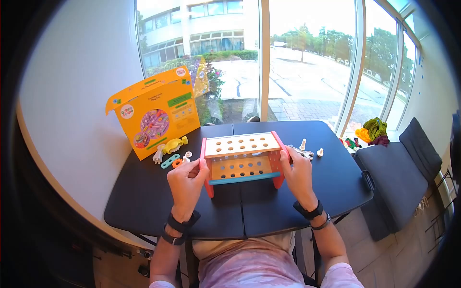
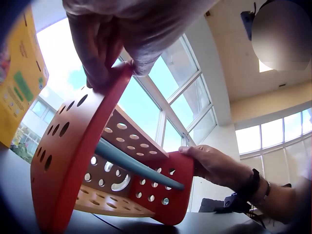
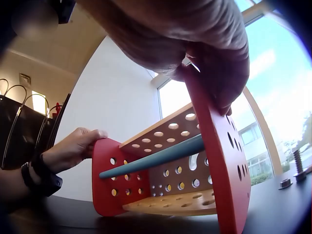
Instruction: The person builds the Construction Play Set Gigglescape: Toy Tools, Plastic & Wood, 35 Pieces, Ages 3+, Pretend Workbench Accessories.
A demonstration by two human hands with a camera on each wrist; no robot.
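Windows (image 1: pixel 312 72) rise along the far side, with pavement and trees outside. Before them stands a black counter (image 1: pixel 269 211), a seam down its middle, with a person (image 1: pixel 254 261) at the near edge and a dark grey chair (image 1: pixel 389 185) off to the right. Near the back left of the counter I see an orange box (image 1: pixel 163 103) propped upright, its top flap raised. The toy frame (image 1: pixel 240 167) is at the middle of the counter, across the seam, directly before the person: red end panels, wooden boards full of holes, and a blue bar running between the ends. Left hand (image 1: pixel 188 185) and right hand (image 1: pixel 298 177) are at its opposite ends. The left fingers pinch the upper edge of the left panel, and the right fingers pinch the right panel likewise, each set parted only by the panel's thickness. Dark bands (image 1: pixel 183 223) circle both wrists. Just beyond the right hand lies a wrench (image 1: pixel 306 154), partly hidden. Left of the frame, near the box, are a yellow piece (image 1: pixel 175 145) and a teal strip (image 1: pixel 170 161). Smallest, a pale bolt (image 1: pixel 303 143) stands upright near the wrench, and an orange piece (image 1: pixel 177 163) lies beside the strip.
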